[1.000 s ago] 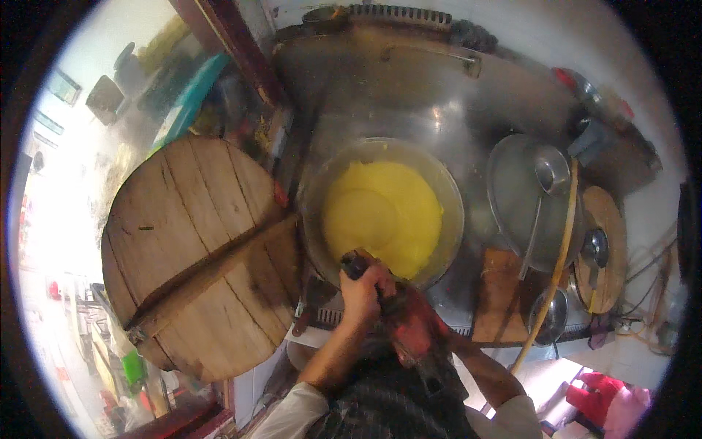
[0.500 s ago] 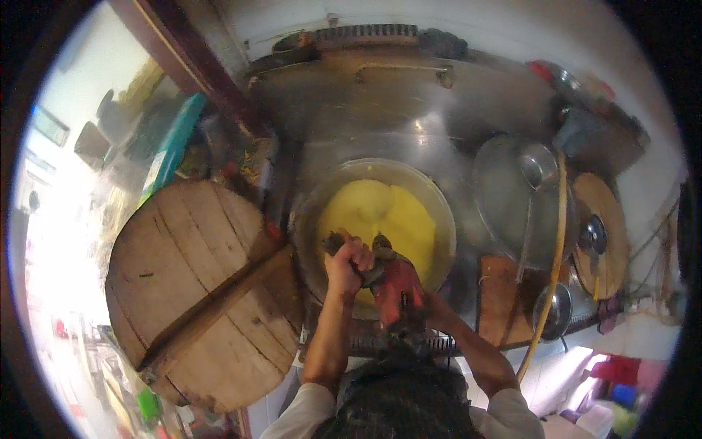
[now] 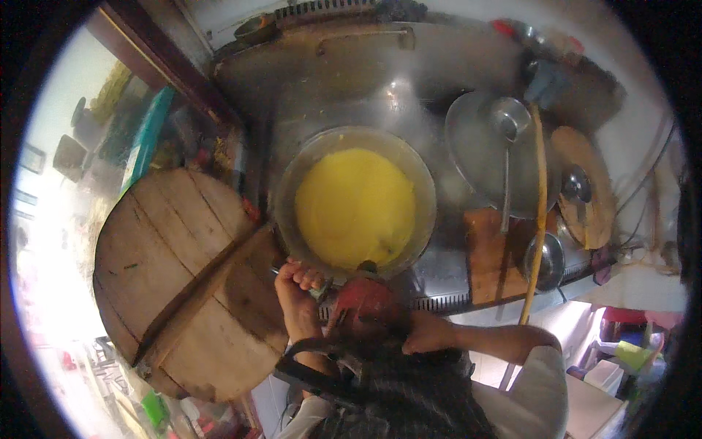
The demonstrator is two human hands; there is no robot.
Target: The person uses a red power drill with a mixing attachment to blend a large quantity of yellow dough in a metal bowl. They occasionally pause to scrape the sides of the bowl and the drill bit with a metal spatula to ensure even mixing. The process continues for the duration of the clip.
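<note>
A wide metal bowl (image 3: 287, 183) full of smooth yellow batter (image 3: 355, 208) sits in a steel counter in front of me. My left hand (image 3: 296, 285) is at the bowl's near rim, its fingers curled around a small pale object that I cannot make out. A red thing (image 3: 362, 306) with a dark tip lies at the near rim, close to my chest. My right hand (image 3: 428, 333) is curled just right of the red thing; whether it grips it is unclear.
A big round wooden lid (image 3: 175, 278) lies to the left. To the right are a metal lid (image 3: 472, 157) with a ladle (image 3: 508, 121) on it, a long wooden stick (image 3: 539, 212), a small wooden lid (image 3: 589, 194) and a wooden board (image 3: 486, 260).
Both hands have drawn back from over the batter to the bowl's near rim. The red thing came back with them, and the batter's surface now shows whole.
</note>
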